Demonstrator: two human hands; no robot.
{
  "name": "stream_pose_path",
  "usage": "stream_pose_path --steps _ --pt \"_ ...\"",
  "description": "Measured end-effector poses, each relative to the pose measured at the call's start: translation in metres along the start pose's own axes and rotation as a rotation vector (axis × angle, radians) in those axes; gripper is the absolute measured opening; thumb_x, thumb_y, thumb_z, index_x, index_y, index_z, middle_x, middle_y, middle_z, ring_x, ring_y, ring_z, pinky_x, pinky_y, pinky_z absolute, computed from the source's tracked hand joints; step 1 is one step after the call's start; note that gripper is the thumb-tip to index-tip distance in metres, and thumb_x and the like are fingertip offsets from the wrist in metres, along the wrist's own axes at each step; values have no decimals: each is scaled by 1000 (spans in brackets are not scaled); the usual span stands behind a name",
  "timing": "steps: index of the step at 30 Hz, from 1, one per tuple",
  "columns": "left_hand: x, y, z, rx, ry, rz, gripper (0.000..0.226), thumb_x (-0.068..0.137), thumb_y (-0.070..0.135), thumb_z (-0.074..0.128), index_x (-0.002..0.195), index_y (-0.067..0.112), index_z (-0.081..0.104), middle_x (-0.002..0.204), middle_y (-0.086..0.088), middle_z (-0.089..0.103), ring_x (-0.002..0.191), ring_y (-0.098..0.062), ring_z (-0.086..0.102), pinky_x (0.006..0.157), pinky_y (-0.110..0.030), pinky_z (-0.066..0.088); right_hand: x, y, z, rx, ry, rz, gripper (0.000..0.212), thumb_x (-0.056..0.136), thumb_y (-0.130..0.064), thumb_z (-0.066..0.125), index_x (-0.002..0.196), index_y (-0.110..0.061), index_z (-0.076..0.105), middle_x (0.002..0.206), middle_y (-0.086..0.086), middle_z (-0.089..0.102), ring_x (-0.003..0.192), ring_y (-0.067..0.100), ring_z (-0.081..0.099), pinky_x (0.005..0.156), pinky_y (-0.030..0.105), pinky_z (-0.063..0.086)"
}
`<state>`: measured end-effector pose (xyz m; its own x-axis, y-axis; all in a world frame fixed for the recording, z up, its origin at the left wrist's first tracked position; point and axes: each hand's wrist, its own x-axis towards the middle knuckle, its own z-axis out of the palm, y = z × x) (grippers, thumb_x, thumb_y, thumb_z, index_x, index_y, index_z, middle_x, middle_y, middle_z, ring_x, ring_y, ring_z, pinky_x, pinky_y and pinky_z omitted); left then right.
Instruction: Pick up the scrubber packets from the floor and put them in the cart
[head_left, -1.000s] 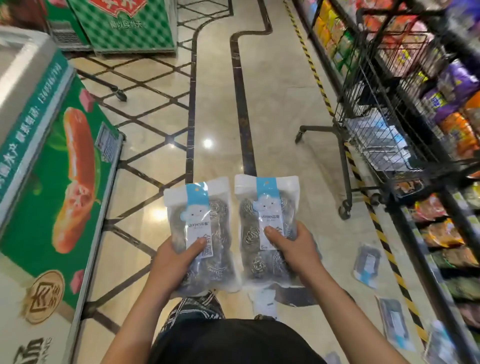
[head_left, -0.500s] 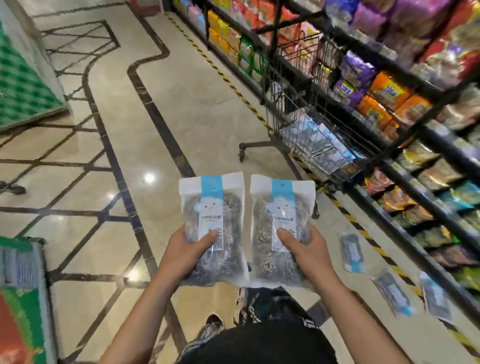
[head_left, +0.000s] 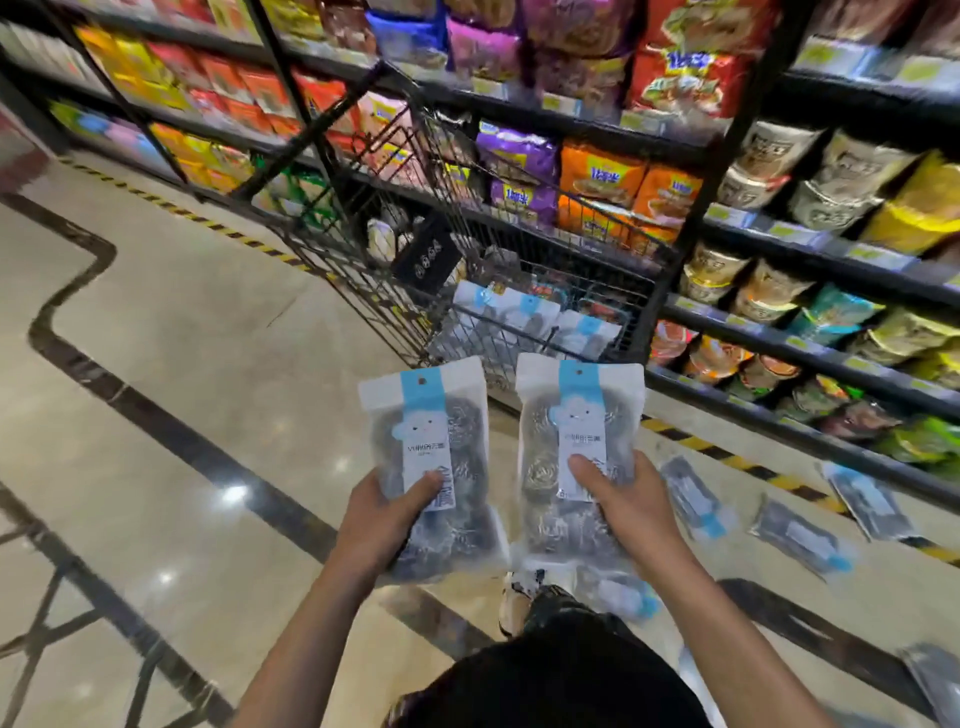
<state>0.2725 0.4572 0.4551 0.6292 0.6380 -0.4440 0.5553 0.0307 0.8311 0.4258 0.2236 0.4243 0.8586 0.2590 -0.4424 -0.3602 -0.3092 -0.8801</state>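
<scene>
Cart (head_left: 519, 291) now nearer and straight ahead, left hand (head_left: 382, 525) gripping 1 scrubber packet (head_left: 426, 447), right hand (head_left: 631, 506) gripping another packet (head_left: 576, 441), more packets on floor (head_left: 182, 364).

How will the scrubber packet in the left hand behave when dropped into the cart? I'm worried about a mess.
The left packet looks light: the left hand holds it by the lower half alone. Its clear film probably flexes, though the round scrubbers inside bulk it out, so it should land softly in the cart without rolling. The glossy film may be somewhat slippery.
</scene>
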Motion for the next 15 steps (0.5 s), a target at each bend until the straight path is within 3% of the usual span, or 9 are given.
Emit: stream_pose_path --steps 4,6,9,12,15 --pt "86 62 13 57 -84 78 9 91 33 76 93 35 67 76 23 74 71 7 72 58 -12 53 72 -45 6 6 14 -31 34 85 -30 82 113 -24 64 100 -16 72 76 -12 68 55 3 46" --pt "127 87 22 98 -115 108 11 89 31 77 90 36 67 73 25 72 75 2 73 63 -17 54 105 -61 12 -18 87 -40 43 80 -39 86 113 -22 66 100 -13 74 84 -1 72 62 10 51" --pt "186 111 35 123 -140 116 19 85 35 81 97 31 66 85 22 69 80 -2 71 69 -27 55 150 -78 25 -48 178 -46 69 71 -56 87 124 -19 63 109 -6 75 99 14 72 85 34 57" --pt "247 134 44 118 -151 90 24 84 32 83 102 25 69 89 15 73 85 -8 73 78 -30 57 189 -97 43 10 245 46 86 68 -59 86 137 -18 55 120 -3 72 108 17 68 96 40 55" --pt "315 151 50 120 -214 58 19 84 26 84 97 19 72 78 15 77 76 -3 75 65 -21 56 234 -112 65 -19 330 125 104 56 -75 82 138 -17 55 127 -1 68 114 21 66 99 44 53"
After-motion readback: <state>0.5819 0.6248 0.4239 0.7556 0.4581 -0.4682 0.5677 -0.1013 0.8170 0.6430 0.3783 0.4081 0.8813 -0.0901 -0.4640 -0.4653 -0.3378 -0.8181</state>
